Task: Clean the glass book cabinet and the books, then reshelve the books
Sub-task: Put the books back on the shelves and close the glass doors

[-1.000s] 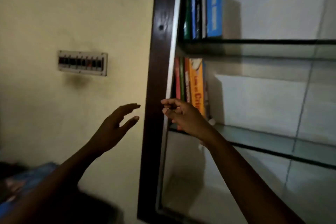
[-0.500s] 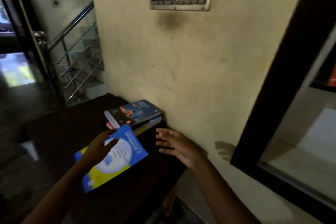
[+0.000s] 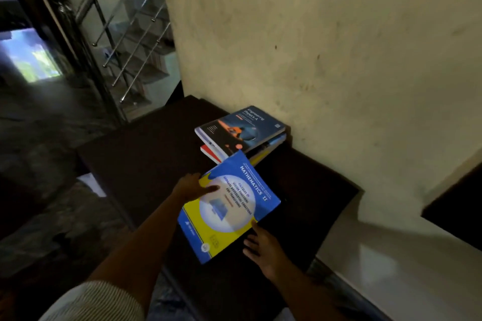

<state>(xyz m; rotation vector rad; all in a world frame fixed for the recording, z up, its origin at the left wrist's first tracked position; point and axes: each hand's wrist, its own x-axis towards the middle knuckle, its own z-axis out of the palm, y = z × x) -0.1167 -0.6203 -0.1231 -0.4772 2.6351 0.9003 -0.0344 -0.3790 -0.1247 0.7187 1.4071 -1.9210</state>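
Blue and yellow, the Mathematics II book [image 3: 229, 206] sits near the middle of the view over a dark wooden table [image 3: 146, 154]. Its far corner reaches the foot of a small stack of books [image 3: 234, 150]. The cover reads "MATHEMATICS II" in white on the blue band. On the pale circle below, it reads "CALCULUS OF VECTOR FUNCTIONS, ORDINARY DIFFERENTIAL EQUATIONS AND TRANSFORMS". The smaller print near its lower edge is too blurred to read.

The left hand [image 3: 191, 187] grips the book's far left edge, with the thumb lying across the cover and the fingers hidden beneath. The right hand [image 3: 263, 247] is at the near right edge with its fingers spread and relaxed, one fingertip touching the edge. Whether the book lies flat on the table or is lifted off it cannot be told.

The stack stands at the far right of the table, against a cream wall [image 3: 326, 47]. On top is the Engineering Physics A book [image 3: 242, 130], dark blue with an orange picture and a small code square at one corner. A red cover and a yellow edge show beneath it.

Far left, a steel stair railing [image 3: 125, 41] rises beside steps. A striped sleeve [image 3: 96, 302] shows at the near edge.
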